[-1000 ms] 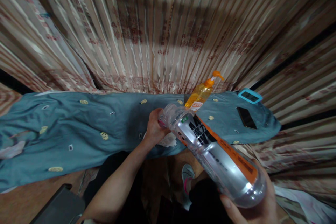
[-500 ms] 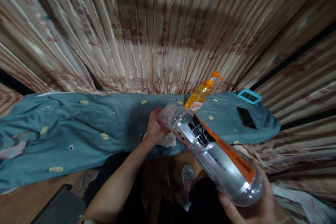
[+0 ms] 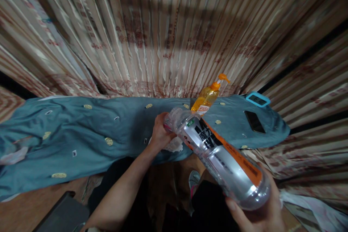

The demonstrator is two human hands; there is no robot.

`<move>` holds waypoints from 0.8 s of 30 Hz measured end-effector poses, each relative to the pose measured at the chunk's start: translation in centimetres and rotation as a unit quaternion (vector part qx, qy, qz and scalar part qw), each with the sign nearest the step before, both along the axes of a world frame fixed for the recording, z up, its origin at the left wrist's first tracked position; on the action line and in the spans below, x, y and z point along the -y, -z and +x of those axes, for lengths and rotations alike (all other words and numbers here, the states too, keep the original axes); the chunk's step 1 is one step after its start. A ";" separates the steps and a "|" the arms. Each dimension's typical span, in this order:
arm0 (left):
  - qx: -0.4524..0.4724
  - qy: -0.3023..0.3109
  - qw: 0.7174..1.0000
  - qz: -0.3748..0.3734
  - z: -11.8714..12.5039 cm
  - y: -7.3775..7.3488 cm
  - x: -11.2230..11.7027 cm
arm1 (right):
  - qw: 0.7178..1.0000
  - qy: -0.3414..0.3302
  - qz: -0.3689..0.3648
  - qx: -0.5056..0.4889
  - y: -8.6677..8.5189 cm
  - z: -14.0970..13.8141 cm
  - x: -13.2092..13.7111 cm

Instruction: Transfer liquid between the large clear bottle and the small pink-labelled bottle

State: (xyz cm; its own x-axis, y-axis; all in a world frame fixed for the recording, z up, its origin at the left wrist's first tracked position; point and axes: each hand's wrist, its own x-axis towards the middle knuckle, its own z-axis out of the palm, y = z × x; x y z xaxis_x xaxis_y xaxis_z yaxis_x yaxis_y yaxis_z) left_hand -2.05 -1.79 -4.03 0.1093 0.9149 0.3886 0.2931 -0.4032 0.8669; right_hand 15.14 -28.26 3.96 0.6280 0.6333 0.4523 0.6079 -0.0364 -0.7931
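Observation:
A large clear plastic bottle (image 3: 214,148) with a silver and orange label lies slanted across the view, its mouth up and to the left. My right hand (image 3: 261,206) is wrapped round its base at lower right. At the mouth end, my left hand (image 3: 160,130) is closed round a small clear plastic container (image 3: 169,121) with a pink patch; it overlaps the bottle's neck, and whether they touch is unclear. Below my left hand lies a crumpled white tissue (image 3: 175,145). Behind the large bottle stands a pump bottle (image 3: 205,99) of yellow liquid with an orange pump head.
A teal patterned cloth (image 3: 89,127) covers the long narrow surface. On its right lie a black phone (image 3: 254,121) and a blue-framed digital clock (image 3: 258,99). Patterned curtains (image 3: 163,36) hang behind. A dark grey box-like object (image 3: 63,212) is at lower left.
The large bottle and my right hand have shifted very slightly up and left at the base end. My left hand keeps its grip in the same place.

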 end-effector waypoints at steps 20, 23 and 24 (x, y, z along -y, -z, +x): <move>0.022 0.023 0.999 -0.014 -0.1 -0.2 -0.2 | 0.998 0.006 -0.004 -0.065 -0.5 -1.2 -0.1; 0.027 0.022 0.999 -0.024 -0.2 -0.2 -0.3 | 0.998 0.002 -0.004 -0.058 -0.4 -0.9 0.0; 0.028 0.021 0.999 -0.027 -0.2 -0.2 -0.3 | 0.999 0.001 -0.004 -0.050 -0.3 -0.7 0.0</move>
